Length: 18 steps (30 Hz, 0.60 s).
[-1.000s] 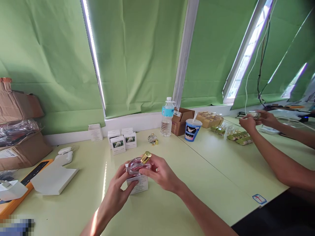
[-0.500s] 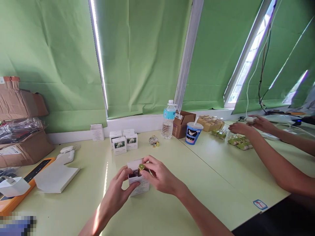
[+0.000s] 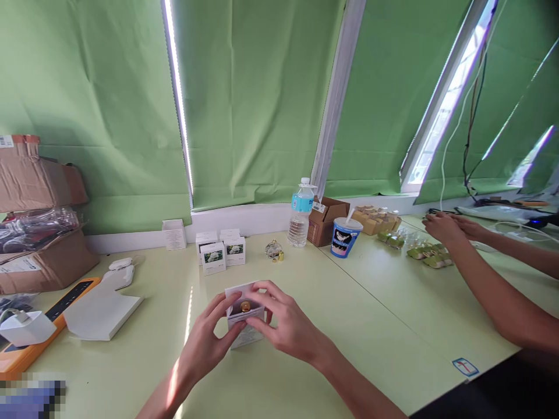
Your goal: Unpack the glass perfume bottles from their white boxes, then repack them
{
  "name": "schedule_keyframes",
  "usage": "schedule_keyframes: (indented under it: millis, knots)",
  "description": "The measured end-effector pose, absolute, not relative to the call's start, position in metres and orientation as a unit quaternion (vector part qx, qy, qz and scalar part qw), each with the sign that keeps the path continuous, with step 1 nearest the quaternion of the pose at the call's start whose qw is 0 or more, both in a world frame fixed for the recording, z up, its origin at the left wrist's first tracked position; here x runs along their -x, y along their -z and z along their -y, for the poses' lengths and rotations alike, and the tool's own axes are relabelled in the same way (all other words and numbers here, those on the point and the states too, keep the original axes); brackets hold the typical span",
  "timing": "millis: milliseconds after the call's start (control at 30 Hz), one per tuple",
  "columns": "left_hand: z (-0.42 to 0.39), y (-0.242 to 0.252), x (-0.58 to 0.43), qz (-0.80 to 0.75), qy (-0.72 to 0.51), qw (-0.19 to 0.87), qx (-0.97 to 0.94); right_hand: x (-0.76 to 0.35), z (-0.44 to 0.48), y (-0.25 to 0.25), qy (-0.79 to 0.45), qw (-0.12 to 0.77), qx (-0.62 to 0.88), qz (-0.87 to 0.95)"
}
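Note:
A small white cardboard box (image 3: 247,337) stands on the table in front of me with its top open and its rear flap up. Down inside it shows a round gold cap (image 3: 245,306); whatever is below the cap is hidden. My left hand (image 3: 208,334) grips the box's left side, thumb on the front wall and fingers at the back. My right hand (image 3: 286,320) holds the right side, with its thumb at the front rim and fingertips by the rear flap. Behind the box, several white boxes with a flower picture (image 3: 213,259) stand grouped.
A clear glass piece (image 3: 273,249) lies near small gold parts (image 3: 280,256). Farther back are a water bottle (image 3: 299,218), a blue cup (image 3: 344,238) and a brown carton (image 3: 326,221). An orange power strip (image 3: 82,285) lies left. Another person's hands (image 3: 449,227) work at right.
The gold cap has gone down into the box. My right hand has let go of it and now holds the box's right side. The other person's hands have come together.

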<state>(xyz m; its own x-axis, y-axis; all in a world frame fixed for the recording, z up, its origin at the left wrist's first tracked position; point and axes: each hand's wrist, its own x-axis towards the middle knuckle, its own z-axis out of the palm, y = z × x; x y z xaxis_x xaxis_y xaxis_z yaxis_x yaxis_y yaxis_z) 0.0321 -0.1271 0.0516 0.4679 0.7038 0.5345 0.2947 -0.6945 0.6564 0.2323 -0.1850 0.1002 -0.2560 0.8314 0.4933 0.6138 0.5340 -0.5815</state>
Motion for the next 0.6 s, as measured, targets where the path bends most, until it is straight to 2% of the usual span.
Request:
schedule_keyframes:
  millis: [133,233,367,533,600]
  knots:
    - [0.133,-0.065,-0.034,-0.276,-0.408,0.327,-0.806,-0.238,0.18,-0.091,-0.125,0.447,0.457,0.758]
    - [0.136,-0.071,-0.037,-0.285,-0.425,0.403,-0.759,-0.241,0.181,-0.091,-0.093,0.447,0.45,0.768]
    - [0.136,-0.067,-0.04,-0.294,-0.448,0.489,-0.688,-0.239,0.183,-0.093,-0.114,0.433,0.455,0.77]
    - [0.137,-0.061,-0.046,-0.339,-0.478,0.471,-0.66,-0.232,0.179,-0.087,-0.073,0.498,0.498,0.707]
    - [0.136,-0.06,-0.046,-0.351,-0.481,0.432,-0.678,-0.233,0.177,-0.086,-0.04,0.478,0.498,0.723]
